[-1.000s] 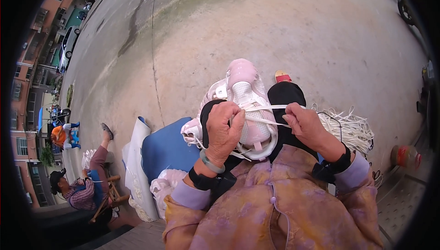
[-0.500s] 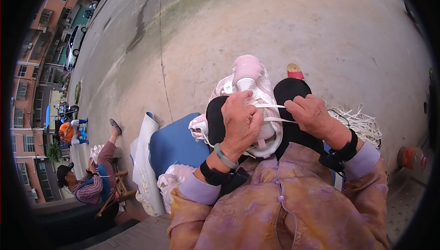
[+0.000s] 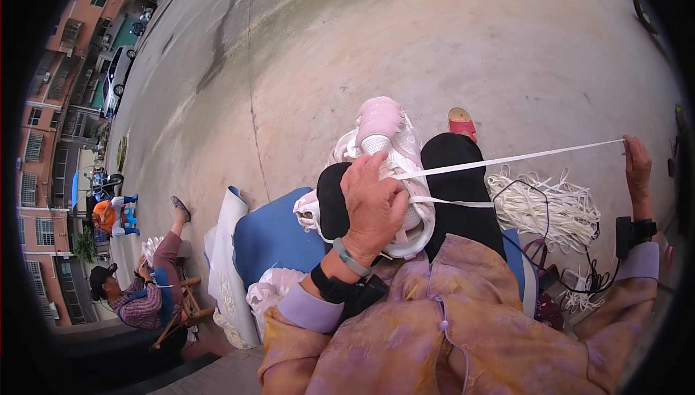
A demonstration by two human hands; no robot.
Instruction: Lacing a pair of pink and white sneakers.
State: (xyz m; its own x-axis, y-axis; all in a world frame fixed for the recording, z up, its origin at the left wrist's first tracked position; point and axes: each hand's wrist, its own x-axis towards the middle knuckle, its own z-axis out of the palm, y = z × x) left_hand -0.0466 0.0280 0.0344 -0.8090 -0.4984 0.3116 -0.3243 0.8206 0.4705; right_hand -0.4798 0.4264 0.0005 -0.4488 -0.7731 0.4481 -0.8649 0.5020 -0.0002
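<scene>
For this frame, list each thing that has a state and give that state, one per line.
left hand: closed over the shoe, pressing it on the lap
right hand: raised out to the side, pinching the lace end
white lace: pulled taut from shoe to right hand
pink and white shoe: lying on the lap, toe pointing away, partly laced
bundle of white laces: loose, lying in a heap

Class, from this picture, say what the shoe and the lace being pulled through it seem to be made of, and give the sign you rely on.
Shoe: likely pale pink and white knit or mesh fabric with a matte look, since its upper shows fine texture; the sole is hidden. Lace: probably flat woven white textile tape, matte, drawn taut in a thin band.
</scene>
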